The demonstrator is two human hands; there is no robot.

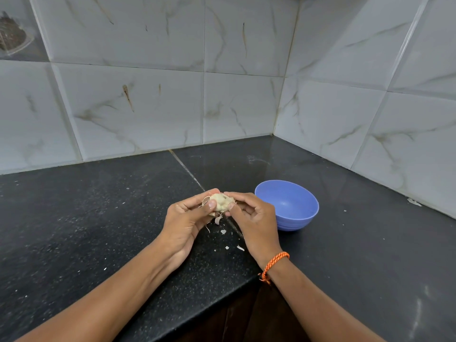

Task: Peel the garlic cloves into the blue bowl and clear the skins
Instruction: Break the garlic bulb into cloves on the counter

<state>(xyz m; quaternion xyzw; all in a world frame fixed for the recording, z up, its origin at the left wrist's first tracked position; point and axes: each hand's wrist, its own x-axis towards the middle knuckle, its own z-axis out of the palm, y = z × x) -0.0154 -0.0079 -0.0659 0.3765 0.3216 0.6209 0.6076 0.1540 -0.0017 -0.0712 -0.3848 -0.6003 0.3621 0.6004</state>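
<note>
Both hands' grip pinching garlic bulb, left hand, right hand, blue bowl just right.

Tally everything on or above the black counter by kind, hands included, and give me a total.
Round blue plastic bowl, nothing visible inside: 1
Pale, partly skinned garlic bulb, held above the black stone counter: 1
Hands gripping the bulb, left hand and right hand: 2
Orange braided wristband on the right wrist: 1
Larger loose papery skin scraps on the counter: about 4
Total: about 9
</note>
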